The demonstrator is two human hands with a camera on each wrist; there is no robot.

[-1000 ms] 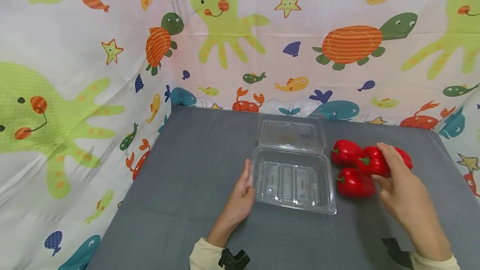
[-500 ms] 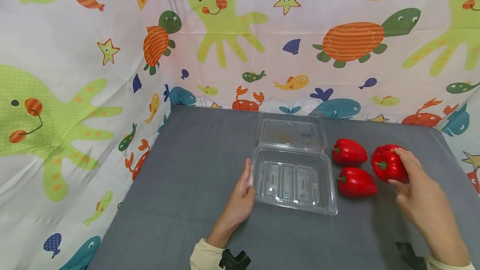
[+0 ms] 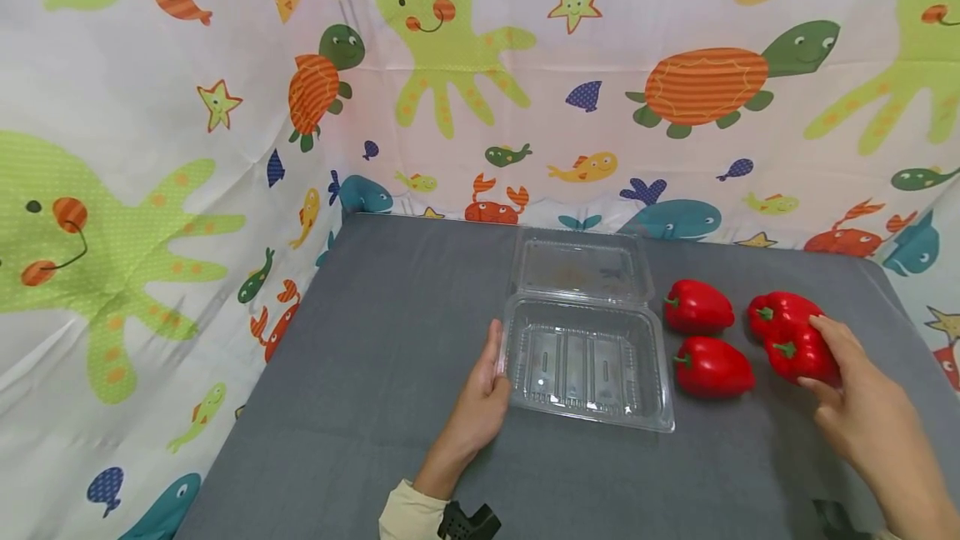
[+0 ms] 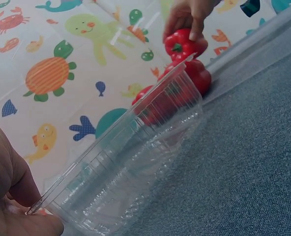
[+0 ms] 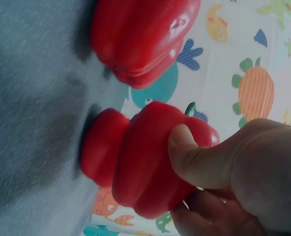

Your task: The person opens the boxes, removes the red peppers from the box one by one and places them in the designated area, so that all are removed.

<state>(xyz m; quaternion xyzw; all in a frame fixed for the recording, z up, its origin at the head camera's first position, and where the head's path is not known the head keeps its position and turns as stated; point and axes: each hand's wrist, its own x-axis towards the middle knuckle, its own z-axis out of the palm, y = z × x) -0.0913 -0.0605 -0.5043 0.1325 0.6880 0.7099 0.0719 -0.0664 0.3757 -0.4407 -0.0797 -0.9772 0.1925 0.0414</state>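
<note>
My left hand (image 3: pixel 474 407) pinches the left rim of a clear plastic clamshell container (image 3: pixel 585 417), whose lid (image 3: pixel 581 265) lies open behind the base. In the left wrist view, thumb and fingers hold the container's edge. A red bell pepper (image 5: pixel 153 157) with a green stem is gripped by my right hand (image 3: pixel 870 407), thumb on one side and fingers on the other; in the right wrist view it looks raised off the table. Just behind it sits another red bell pepper (image 3: pixel 783 307), partly hidden. Two more, a rear pepper (image 3: pixel 699 307) and a front pepper (image 3: pixel 714 367), lie right of the container.
A grey cloth covers the table (image 3: pixel 390 315). A curtain (image 3: pixel 480 90) printed with sea animals hangs along the back and left edges, and another part shows at the far right.
My right hand has moved right and a little nearer with the bell pepper, away from the two beside the container. The pepper behind it shows more. The left hand has stayed still.
</note>
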